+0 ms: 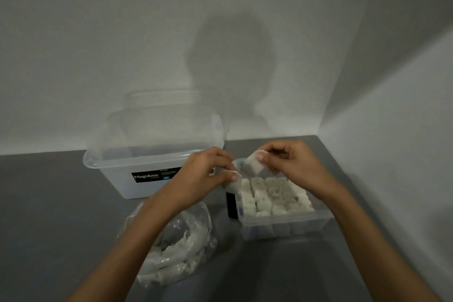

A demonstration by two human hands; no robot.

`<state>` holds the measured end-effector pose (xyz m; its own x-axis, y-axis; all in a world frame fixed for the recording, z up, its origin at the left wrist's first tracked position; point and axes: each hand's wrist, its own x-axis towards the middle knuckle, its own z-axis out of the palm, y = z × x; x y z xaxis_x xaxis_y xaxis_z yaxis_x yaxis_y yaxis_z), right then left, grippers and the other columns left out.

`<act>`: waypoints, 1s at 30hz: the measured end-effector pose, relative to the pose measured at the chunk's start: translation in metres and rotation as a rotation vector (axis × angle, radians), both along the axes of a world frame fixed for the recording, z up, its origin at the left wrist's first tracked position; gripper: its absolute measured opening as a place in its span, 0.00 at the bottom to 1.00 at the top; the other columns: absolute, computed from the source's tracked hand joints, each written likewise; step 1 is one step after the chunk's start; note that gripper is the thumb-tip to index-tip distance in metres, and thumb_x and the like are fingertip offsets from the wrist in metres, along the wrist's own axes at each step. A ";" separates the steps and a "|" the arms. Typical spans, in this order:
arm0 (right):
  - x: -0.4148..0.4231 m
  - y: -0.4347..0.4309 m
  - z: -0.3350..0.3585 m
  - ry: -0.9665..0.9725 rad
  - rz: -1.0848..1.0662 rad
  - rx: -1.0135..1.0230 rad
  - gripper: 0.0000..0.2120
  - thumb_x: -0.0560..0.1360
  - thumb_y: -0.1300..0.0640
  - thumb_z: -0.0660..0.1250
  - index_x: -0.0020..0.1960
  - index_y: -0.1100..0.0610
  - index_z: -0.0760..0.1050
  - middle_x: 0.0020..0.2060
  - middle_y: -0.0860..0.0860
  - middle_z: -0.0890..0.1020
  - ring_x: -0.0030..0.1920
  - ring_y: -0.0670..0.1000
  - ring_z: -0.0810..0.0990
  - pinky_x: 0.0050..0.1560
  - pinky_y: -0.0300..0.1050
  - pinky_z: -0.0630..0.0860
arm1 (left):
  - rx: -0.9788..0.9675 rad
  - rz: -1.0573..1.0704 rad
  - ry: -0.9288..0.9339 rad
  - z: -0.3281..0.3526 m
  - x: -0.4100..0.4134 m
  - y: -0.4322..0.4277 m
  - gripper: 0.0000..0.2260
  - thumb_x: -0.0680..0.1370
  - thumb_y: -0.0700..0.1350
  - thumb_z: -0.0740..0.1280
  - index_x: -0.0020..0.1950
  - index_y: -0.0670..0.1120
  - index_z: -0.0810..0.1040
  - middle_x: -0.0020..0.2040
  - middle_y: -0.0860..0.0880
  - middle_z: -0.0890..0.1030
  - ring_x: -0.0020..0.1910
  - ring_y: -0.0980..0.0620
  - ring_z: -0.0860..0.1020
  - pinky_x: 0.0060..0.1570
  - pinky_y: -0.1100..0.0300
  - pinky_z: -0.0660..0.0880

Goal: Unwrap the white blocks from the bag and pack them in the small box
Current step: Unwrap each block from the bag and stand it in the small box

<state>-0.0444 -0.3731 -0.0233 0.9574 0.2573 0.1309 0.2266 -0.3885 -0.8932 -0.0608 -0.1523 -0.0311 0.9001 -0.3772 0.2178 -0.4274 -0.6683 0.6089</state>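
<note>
While you look down through the head camera, your right hand [291,164] pinches one white block [252,164] by its sides just above the small box [284,228]. Your left hand [203,174] pinches a white scrap [231,182] beside it, maybe the wrapper, but it is too blurry to be sure. The block looks light and a bit crumbly, so hold it softly on two flat sides, not by its corners; the packed blocks [272,196] sit in tight rows in the box, and the bag [176,247] lies on the table [49,203] under your left arm.
</note>
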 end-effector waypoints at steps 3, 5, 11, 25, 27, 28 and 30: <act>0.012 -0.028 -0.002 0.010 0.016 -0.137 0.05 0.76 0.60 0.68 0.47 0.55 0.82 0.35 0.48 0.83 0.33 0.42 0.79 0.37 0.37 0.77 | 0.053 0.006 0.072 0.003 0.015 -0.012 0.06 0.75 0.47 0.70 0.48 0.48 0.84 0.51 0.53 0.80 0.48 0.56 0.78 0.50 0.60 0.76; 0.020 -0.042 -0.007 0.007 0.018 -0.249 0.07 0.76 0.62 0.67 0.47 0.54 0.82 0.36 0.48 0.83 0.34 0.44 0.80 0.38 0.38 0.78 | 0.096 -0.012 0.111 0.003 0.023 -0.024 0.06 0.75 0.46 0.70 0.50 0.47 0.84 0.46 0.50 0.83 0.44 0.55 0.79 0.46 0.62 0.77; 0.034 -0.065 -0.036 0.080 0.062 -0.428 0.08 0.76 0.63 0.65 0.50 0.55 0.81 0.37 0.55 0.84 0.37 0.49 0.83 0.40 0.41 0.79 | 0.278 -0.081 0.186 -0.027 0.046 -0.076 0.06 0.76 0.43 0.68 0.52 0.45 0.82 0.43 0.50 0.80 0.39 0.57 0.75 0.40 0.67 0.68; 0.049 -0.028 -0.098 0.449 0.331 -0.803 0.13 0.77 0.65 0.63 0.61 0.60 0.77 0.54 0.58 0.81 0.49 0.55 0.83 0.48 0.44 0.81 | 0.891 -0.120 0.508 -0.091 0.053 -0.128 0.17 0.77 0.39 0.66 0.66 0.43 0.73 0.62 0.44 0.76 0.58 0.46 0.76 0.60 0.54 0.74; 0.049 -0.023 -0.102 0.453 0.339 -0.838 0.13 0.77 0.62 0.65 0.61 0.60 0.77 0.52 0.57 0.81 0.50 0.54 0.82 0.48 0.43 0.79 | 0.931 -0.094 0.496 -0.090 0.052 -0.130 0.21 0.78 0.39 0.65 0.70 0.44 0.68 0.67 0.43 0.71 0.63 0.44 0.73 0.63 0.53 0.72; 0.049 -0.022 -0.103 0.456 0.341 -0.856 0.13 0.77 0.62 0.65 0.61 0.60 0.77 0.49 0.56 0.80 0.49 0.54 0.81 0.45 0.41 0.78 | 0.956 -0.091 0.474 -0.089 0.050 -0.131 0.21 0.79 0.40 0.64 0.72 0.44 0.66 0.69 0.43 0.69 0.66 0.43 0.70 0.65 0.53 0.69; 0.048 -0.018 -0.104 0.465 0.348 -0.881 0.13 0.77 0.61 0.66 0.61 0.61 0.77 0.49 0.56 0.79 0.49 0.54 0.80 0.42 0.38 0.76 | 1.008 -0.085 0.411 -0.089 0.048 -0.134 0.21 0.80 0.41 0.62 0.73 0.44 0.65 0.71 0.43 0.67 0.69 0.43 0.68 0.68 0.53 0.65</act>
